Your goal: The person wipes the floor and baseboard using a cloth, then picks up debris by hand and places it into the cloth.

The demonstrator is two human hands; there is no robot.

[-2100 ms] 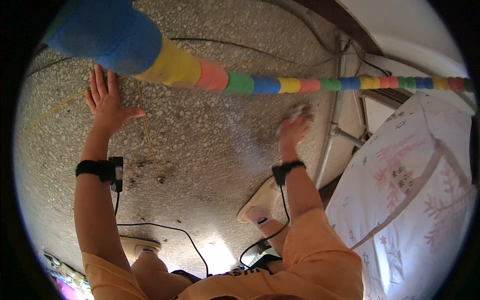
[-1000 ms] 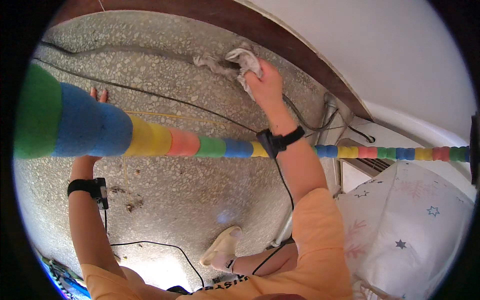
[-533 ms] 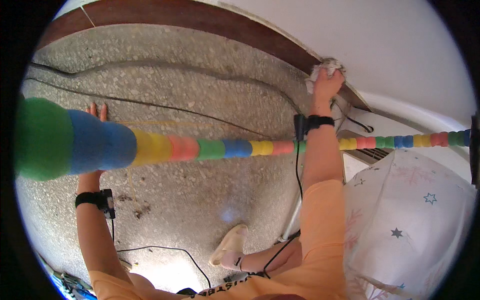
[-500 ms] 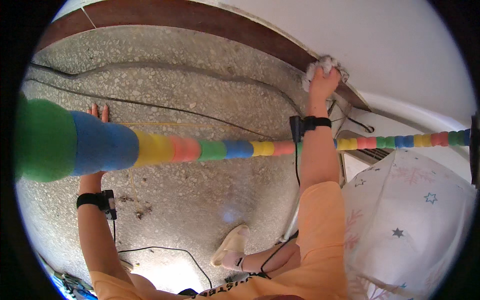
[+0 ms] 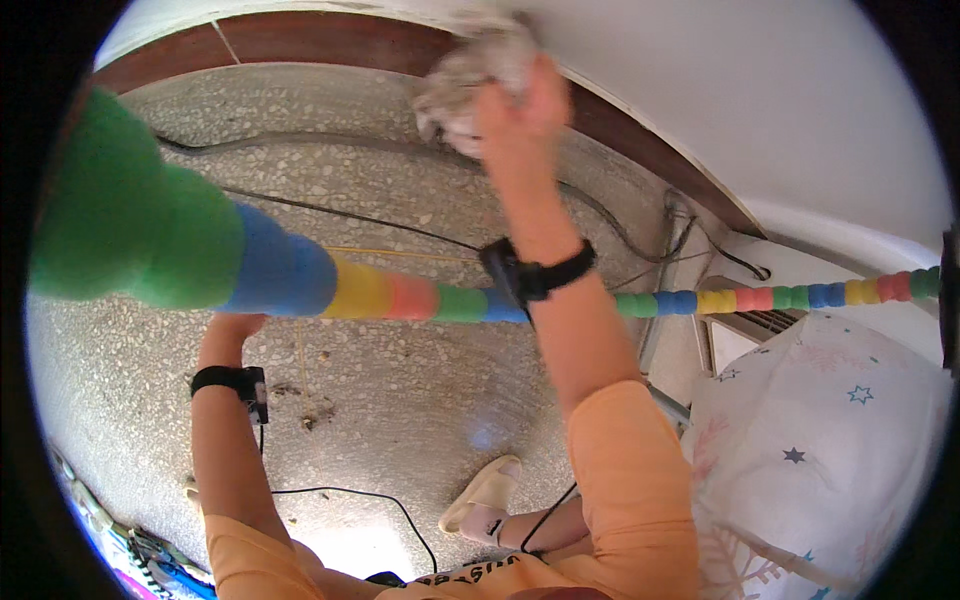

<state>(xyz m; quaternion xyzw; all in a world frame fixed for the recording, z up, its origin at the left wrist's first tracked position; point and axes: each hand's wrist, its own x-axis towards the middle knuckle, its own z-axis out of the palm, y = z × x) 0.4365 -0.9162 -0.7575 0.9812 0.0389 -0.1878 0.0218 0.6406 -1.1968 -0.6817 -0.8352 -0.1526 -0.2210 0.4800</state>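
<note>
My right hand (image 5: 522,115), smeared by motion, grips a crumpled greyish-white cloth (image 5: 455,95). The cloth lies against the dark red-brown baseboard (image 5: 380,45) where the white wall meets the speckled floor (image 5: 400,380). My left hand (image 5: 238,326) is down by the floor on the left. Only its heel shows, because a thick multicoloured segmented tube (image 5: 290,275) crosses in front and hides the fingers. Black straps with small dark devices sit on both wrists.
A thick dark cable (image 5: 300,138) and a thinner black cord (image 5: 350,213) run along the floor near the baseboard. At the right stands a white cover with stars (image 5: 800,430). Bits of debris (image 5: 308,422) lie near my left forearm. My foot wears a pale slipper (image 5: 485,495).
My right hand has swept left along the baseboard with the cloth. The view has shifted, and the tube now covers my left fingers, which earlier showed stretched out on the floor.
</note>
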